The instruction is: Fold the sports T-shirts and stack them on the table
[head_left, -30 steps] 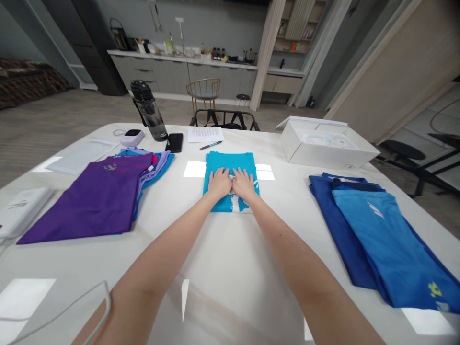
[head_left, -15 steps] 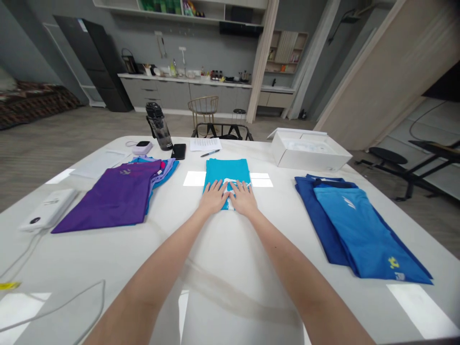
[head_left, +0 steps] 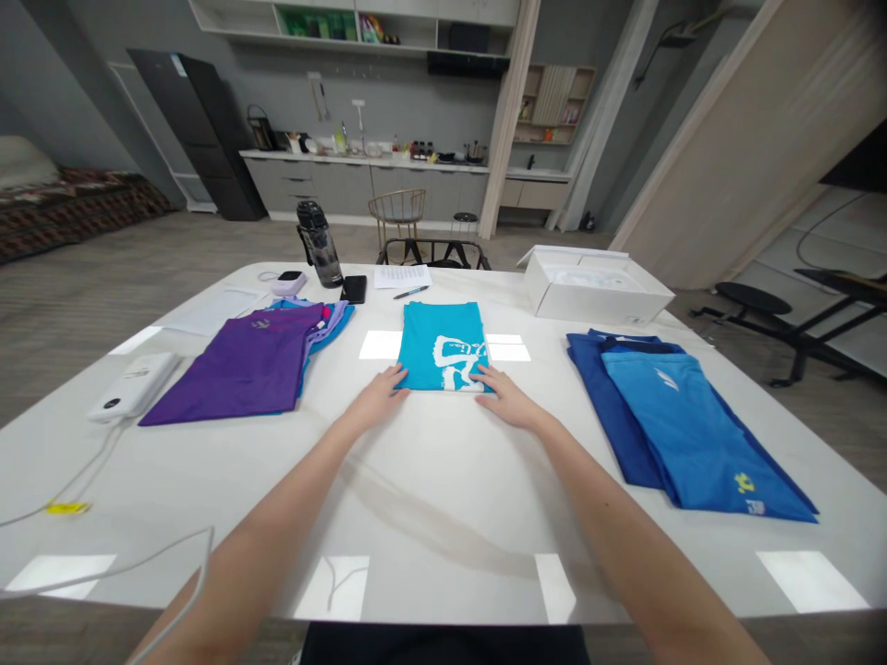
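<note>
My left hand: fingers loosely spread, palm down, fingertips on the near left corner of the turquoise garment. My right hand: likewise spread, fingertips on the near right corner; neither hand grips the cloth. Turquoise garment: soft, matte fabric, folded to a flat, near-square block with a brushy white print, lying between and just beyond my hands on the white table, a smooth, glossy slab throwing back hard-edged patches of light. To my left, one purple garment, smooth, folded to a slanting, pointed shape, over lilac and blue cloth with uneven edges; beside it, one white device, a rounded block with a cable. To my right, one bright-blue garment, long and tapered, yellow mark near its lower end, overlapping dark-blue cloth. Beyond: one ballpoint-like pen, slim; one printed sheet, flat; one black phone, a glossy rectangle; one bottle, cylindrical, see-through, black-capped; one white box, crisp-edged, lid raised.
</note>
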